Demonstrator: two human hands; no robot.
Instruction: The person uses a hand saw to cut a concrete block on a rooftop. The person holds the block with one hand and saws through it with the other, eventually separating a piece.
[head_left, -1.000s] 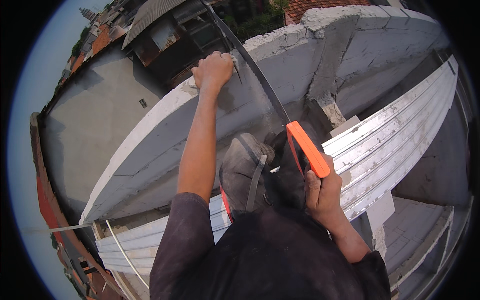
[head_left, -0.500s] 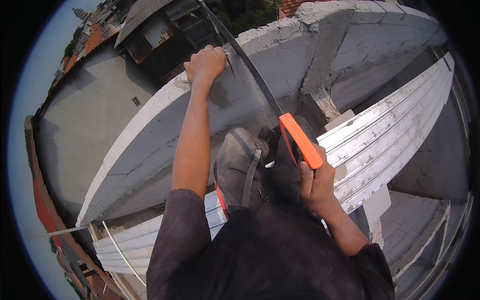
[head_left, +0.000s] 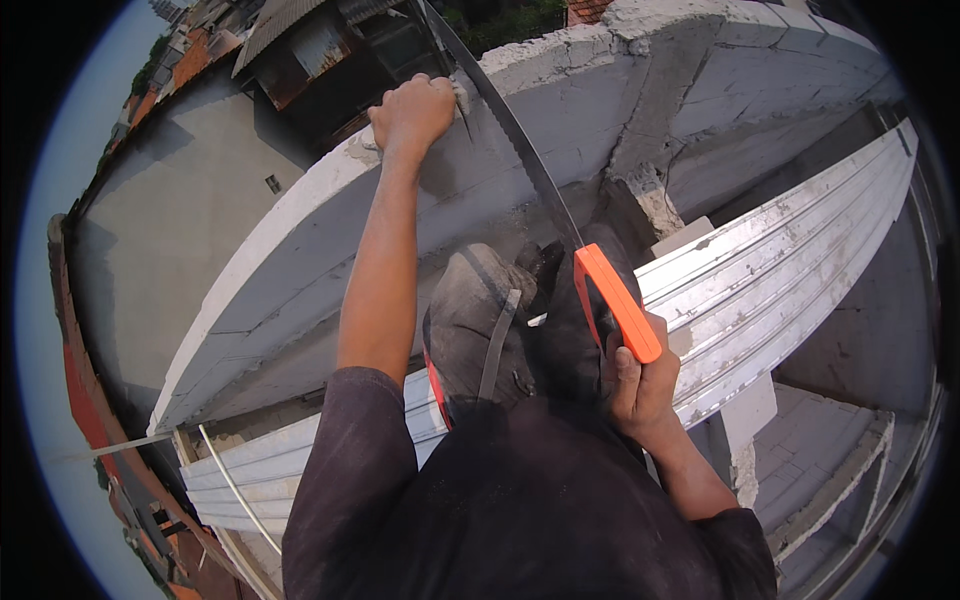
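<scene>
My right hand [head_left: 645, 385] is wrapped round the orange handle of a handsaw [head_left: 617, 300]. Its long toothed blade slants up and to the left across the top of a pale grey block wall [head_left: 560, 120]. Just left of the blade, my left hand [head_left: 412, 115] is closed over the wall's top edge, fingertips hidden on the far side. Between that hand and the blade, a thin dark line runs down the wall face; I cannot tell whether it is a cut or a shadow.
A ribbed metal plank [head_left: 780, 270] passes beneath me, along the wall. My legs in dark trousers [head_left: 475, 320] are between plank and wall. Beyond the wall are roofs and a plastered house wall [head_left: 190, 220]. A rough concrete column [head_left: 665, 100] joins the wall to the right.
The saw has been drawn back toward me, its handle now lower and further right with my right hand. My left hand stays on the wall's edge.
</scene>
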